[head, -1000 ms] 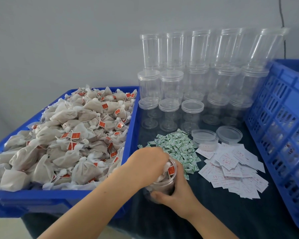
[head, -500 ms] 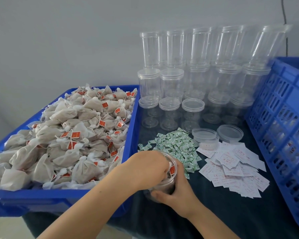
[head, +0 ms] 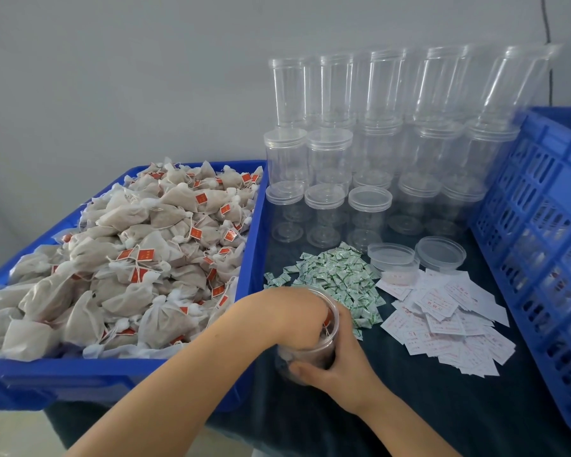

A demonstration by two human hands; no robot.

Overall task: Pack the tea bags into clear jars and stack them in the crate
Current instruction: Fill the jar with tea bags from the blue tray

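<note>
Nearest, the right hand (head: 335,364) wraps round the lower wall of an open jar (head: 310,351) standing on the dark tabletop (head: 409,407), thumb across its front; the left hand (head: 287,316) reaches in from above, its fingers sunk inside the mouth of the jar among the tea bags there, so whether they grip one cannot be told; a red tag shows through the clear wall. Left of the hands a blue tray (head: 112,374) holds a heap of tea bags (head: 129,265), pale pouches with strings and red tags. Just beyond the jar lies a pile of small green-and-white sachets (head: 337,278); to its right, a spread of white slips (head: 442,318) with red print. Behind these, two loose lids (head: 416,257) sit side by side. Along the right edge stands the blue crate (head: 541,232), its slotted wall facing in. Farthest back, rows of empty jars (head: 370,153) are stacked against the grey wall (head: 112,77), the lower ones capped.
</note>
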